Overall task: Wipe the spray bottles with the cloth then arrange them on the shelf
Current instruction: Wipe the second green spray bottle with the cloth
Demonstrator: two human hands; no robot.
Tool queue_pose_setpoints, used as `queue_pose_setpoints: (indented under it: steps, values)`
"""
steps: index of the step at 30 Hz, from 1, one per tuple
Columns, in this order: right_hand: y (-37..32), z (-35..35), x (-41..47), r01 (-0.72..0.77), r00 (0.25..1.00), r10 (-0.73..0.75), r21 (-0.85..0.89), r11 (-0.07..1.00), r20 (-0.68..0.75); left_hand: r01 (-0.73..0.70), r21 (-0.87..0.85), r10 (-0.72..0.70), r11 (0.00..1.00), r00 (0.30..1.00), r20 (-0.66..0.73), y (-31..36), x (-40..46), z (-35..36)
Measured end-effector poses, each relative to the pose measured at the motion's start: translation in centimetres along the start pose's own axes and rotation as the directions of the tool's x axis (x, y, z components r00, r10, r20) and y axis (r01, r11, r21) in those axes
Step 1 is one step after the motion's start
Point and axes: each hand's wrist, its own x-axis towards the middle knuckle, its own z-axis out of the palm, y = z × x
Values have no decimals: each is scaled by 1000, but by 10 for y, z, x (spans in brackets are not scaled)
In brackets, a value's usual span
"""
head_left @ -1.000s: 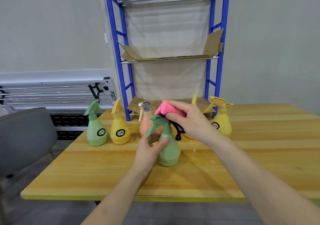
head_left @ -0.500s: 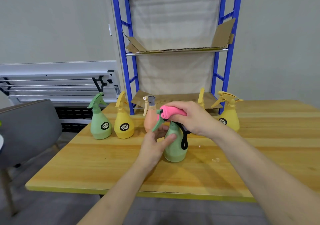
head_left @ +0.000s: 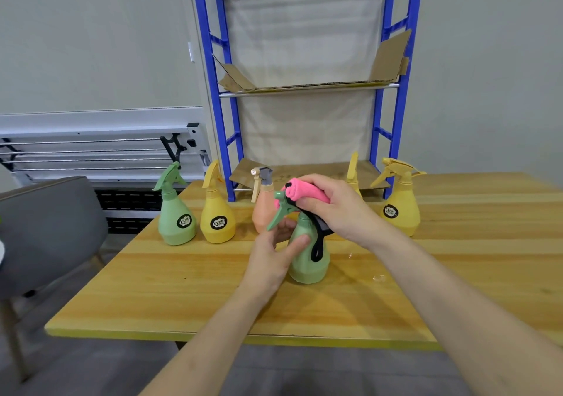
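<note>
pink cloth (head_left: 304, 193) rolled lower over green bottle (head_left: 307, 255) nozzle

Left hand (head_left: 271, 252) steadying green spray bottle (head_left: 307, 255), right hand (head_left: 332, 209) pressing pink cloth (head_left: 301, 193) on its nozzle

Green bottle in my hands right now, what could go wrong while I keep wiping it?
1. The right hand presses the pink cloth on the spray head while the left hand only grips the green bottle partway, so it might tip.
2. The peach bottle stands close behind and could get knocked.
3. Droplets on the table could let the base slide.
</note>
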Motion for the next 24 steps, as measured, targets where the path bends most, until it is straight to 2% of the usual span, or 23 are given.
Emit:
queue_pose_setpoints:
  steps: [2, 6, 10, 14, 19, 22, 24]
  values:
    - [-1, -2, -3, -33, 999, 34, 59, 998, -20, 11, -17, -12, 1000, 1000, -11, -1, 0, -1]
    - [4, -6, -24, -127, 978, 169, 294, 947, -122, 48, -62, -50, 997, 998, -29, 2, -2, -1]
    - [17, -1, -53, -91, 970, 144, 261, 961, -194, 68, -88, -68, 994, 998, -1, 7, -5, -3]
    - [30, 6, -71, -170, 902, 270, 296, 940, -337, 68, -79, -75, 995, 993, -88, 16, -13, -4]
    - [27, 13, -79, -185, 884, 287, 288, 940, -370, -30, 21, 33, 999, 981, -193, 28, -15, -12]
    - [24, 23, -78, -195, 874, 263, 201, 960, -408, -92, 97, 109, 991, 977, -182, 35, -13, -11]
    - [21, 32, -75, -189, 861, 239, 152, 970, -449, -89, 136, 111, 987, 980, -165, 42, -11, -8]
